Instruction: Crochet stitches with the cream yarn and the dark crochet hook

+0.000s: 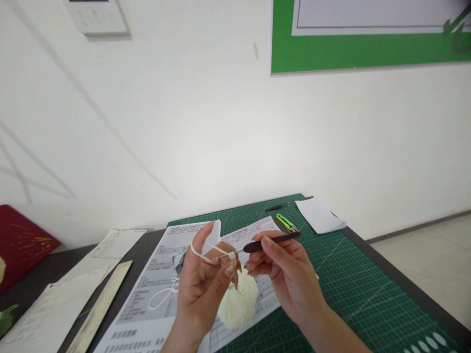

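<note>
A ruler [101,306] lies at far left. The left hand [200,282] has its index finger raised, white yarn [231,255] looped round it; thumb and fingertips pinch the yarn's worked end on the crochet hook [253,246]. A yarn ball [238,303] sits below. The right hand [289,264] pinches the hook's dark handle. Green snips [285,220] lie beyond.

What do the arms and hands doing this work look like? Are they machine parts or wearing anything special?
No machinery: these are an ungloved human left hand and an ungloved human right hand. No cables or markings show. The visible wrists and right forearm are bare, without sleeve, watch or bracelet. I can't make out any rings.
</note>
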The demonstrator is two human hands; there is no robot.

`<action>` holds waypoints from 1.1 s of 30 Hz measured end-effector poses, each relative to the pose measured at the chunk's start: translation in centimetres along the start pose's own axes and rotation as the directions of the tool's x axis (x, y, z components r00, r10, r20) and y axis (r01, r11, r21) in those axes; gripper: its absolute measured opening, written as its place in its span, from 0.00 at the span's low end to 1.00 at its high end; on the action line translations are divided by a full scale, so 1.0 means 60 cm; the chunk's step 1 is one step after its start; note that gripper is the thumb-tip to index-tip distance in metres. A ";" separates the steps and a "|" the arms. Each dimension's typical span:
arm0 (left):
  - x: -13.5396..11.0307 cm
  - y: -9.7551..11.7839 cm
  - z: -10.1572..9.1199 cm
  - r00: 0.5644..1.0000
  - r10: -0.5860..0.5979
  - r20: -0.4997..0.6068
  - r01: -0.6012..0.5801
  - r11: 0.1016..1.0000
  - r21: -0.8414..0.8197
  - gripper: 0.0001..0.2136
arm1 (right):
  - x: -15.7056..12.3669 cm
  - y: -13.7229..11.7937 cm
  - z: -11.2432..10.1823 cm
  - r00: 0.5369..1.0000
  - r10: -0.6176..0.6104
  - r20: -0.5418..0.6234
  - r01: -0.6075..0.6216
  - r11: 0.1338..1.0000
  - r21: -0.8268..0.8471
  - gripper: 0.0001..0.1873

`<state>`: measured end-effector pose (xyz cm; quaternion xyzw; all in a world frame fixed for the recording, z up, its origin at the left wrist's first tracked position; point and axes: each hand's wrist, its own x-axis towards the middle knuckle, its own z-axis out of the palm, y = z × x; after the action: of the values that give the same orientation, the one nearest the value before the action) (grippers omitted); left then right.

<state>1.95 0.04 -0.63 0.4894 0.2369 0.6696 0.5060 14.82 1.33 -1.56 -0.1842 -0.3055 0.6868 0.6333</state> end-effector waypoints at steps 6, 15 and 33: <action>0.002 -0.012 -0.001 0.979 -0.171 -0.114 0.138 0.956 -0.257 0.28 | -0.020 0.012 -0.008 0.731 -0.607 0.312 0.661 0.515 -0.546 0.15; -0.004 0.005 -0.009 0.948 -0.318 0.023 0.302 0.872 -0.385 0.40 | -0.022 0.016 -0.008 0.650 -0.622 0.436 0.750 0.433 -0.501 0.18; -0.002 0.001 -0.005 0.922 -0.386 0.023 0.349 0.805 -0.479 0.37 | -0.025 0.011 -0.023 0.360 -0.521 0.774 0.865 -0.123 -0.486 0.22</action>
<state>1.65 -0.04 -0.78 0.2695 0.1751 0.6142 0.7208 15.41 0.10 -3.23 -0.1675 -0.7568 -0.0300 0.6311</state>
